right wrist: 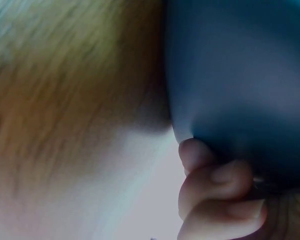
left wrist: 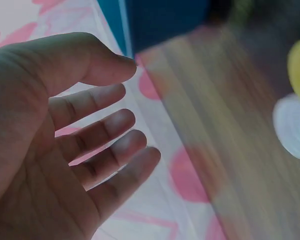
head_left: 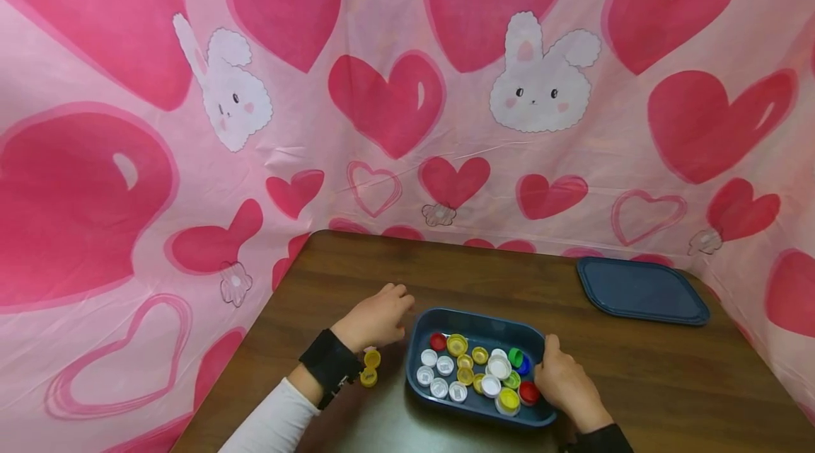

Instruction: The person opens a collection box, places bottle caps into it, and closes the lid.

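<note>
A dark blue plastic container holds several bottle caps in white, yellow, red, green and blue, with a white cap on top of others. My right hand grips the container's right end; in the right wrist view its curled fingers hold the container's edge. My left hand hovers just off the container's left end, holding nothing. In the left wrist view, its fingers are spread and loosely bent. Below it, next to the black wrist band, yellow caps lie on the table.
A dark blue lid lies flat at the back right of the brown wooden table. Behind and beside the table hangs a pink cloth printed with hearts and rabbits.
</note>
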Demonstrator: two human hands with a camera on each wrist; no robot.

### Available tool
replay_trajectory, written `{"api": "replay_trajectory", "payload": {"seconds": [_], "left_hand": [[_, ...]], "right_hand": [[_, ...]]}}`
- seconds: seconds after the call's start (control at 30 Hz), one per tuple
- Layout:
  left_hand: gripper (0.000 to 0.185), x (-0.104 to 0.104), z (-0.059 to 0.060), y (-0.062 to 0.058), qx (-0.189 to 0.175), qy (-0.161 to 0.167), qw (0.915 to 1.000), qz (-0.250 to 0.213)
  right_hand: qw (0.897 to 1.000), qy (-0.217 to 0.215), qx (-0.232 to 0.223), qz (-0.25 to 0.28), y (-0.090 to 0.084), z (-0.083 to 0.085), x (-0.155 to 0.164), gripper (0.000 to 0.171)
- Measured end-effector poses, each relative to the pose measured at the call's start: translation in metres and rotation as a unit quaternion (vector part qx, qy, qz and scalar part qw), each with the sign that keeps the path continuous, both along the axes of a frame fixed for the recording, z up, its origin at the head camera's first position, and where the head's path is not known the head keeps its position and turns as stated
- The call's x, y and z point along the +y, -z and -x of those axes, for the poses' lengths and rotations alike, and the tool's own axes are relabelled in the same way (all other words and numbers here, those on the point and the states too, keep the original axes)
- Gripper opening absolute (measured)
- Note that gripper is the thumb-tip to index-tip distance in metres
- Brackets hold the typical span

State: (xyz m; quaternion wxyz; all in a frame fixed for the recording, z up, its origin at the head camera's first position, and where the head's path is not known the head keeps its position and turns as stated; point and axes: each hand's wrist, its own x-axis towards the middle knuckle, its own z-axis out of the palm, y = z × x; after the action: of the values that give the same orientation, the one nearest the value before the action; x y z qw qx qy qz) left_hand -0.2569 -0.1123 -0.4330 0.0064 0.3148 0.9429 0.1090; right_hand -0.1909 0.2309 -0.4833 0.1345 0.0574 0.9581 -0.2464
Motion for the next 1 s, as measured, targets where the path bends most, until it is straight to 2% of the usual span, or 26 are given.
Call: {"api": "replay_trajectory", "payload": {"seconds": [0.17, 0.43, 0.63, 1.0], "left_hand": [[0.047, -0.021, 0.005, 0.009, 0.000, -0.026, 0.9997, -0.003], [0.054, -0.047, 0.004, 0.026, -0.047, -0.067, 0.9966, 0.009], [0.044, -0.056, -0.001, 0.038, -0.065, -0.070, 0.9955, 0.002], [0.046, -0.062, -0.008, 0.051, -0.115, -0.055, 0.9910, -0.041]], "right_hand": [[1.000, 0.001, -0.003, -0.001, 0.001, 0.001, 0.000, 0.047], [1.000, 0.000, -0.002, -0.002, -0.001, 0.000, 0.000, 0.046], [1.000, 0.002, -0.005, -0.002, -0.003, 0.000, -0.001, 0.046], [1.000, 0.003, -0.007, -0.006, -0.002, 0.000, -0.001, 0.046]]}}
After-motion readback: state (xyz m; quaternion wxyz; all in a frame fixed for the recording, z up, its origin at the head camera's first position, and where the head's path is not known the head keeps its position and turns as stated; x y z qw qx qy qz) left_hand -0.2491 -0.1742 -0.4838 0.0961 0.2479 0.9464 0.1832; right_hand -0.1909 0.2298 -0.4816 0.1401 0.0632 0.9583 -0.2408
